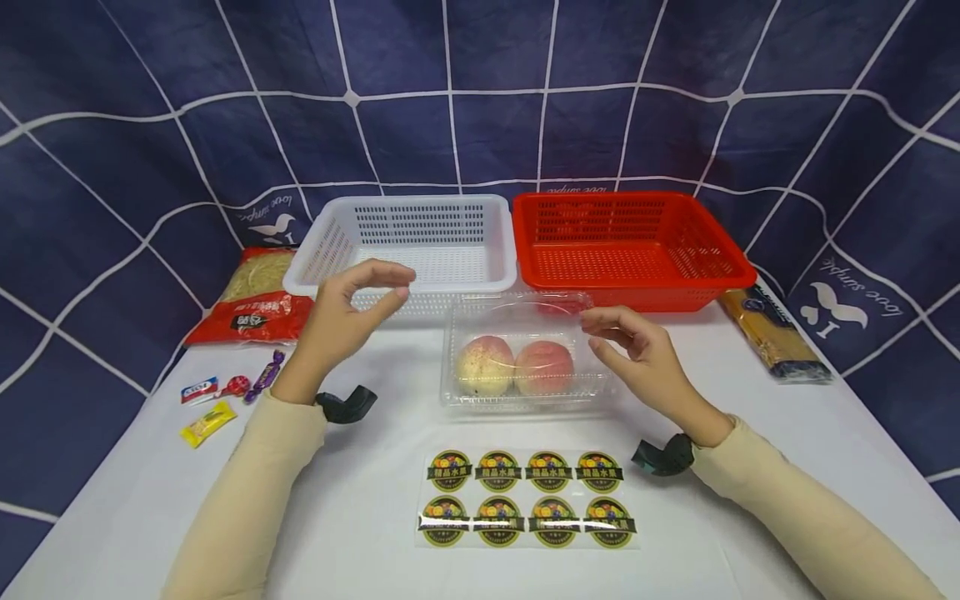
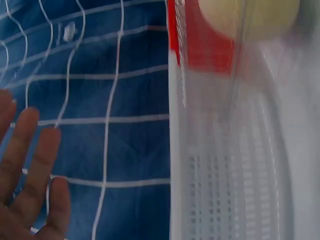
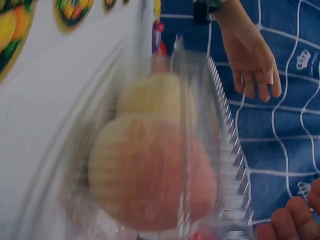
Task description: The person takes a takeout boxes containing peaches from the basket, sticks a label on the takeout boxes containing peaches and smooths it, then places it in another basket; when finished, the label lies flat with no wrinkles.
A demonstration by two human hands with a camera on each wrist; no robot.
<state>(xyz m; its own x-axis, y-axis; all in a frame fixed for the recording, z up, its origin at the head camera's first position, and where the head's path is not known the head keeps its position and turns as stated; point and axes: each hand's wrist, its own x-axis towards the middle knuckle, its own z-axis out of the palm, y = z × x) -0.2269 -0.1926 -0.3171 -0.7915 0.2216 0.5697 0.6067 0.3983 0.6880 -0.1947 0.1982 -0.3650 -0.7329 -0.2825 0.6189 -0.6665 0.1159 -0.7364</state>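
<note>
A sheet of round fruit labels [image 1: 523,500] lies flat, probably for easy reach, on the near side of the left grip [image 1: 352,312] and right grip [image 1: 637,354]. Both look released to me, fingers loosely bent around nothing, with a clear clamshell box [image 1: 449,367] between them, its walls presumably keeping two peaches [image 1: 483,368] together. Beyond the grips stand a white basket [image 1: 508,250] and a red basket [image 1: 645,298], perhaps set back for working room.

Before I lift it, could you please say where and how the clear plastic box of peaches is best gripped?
Probably by its short ends, left hand and right hand coming from their own sides: the clear plastic box lies flat, wider than deep, with two peaches side by side inside.
</note>
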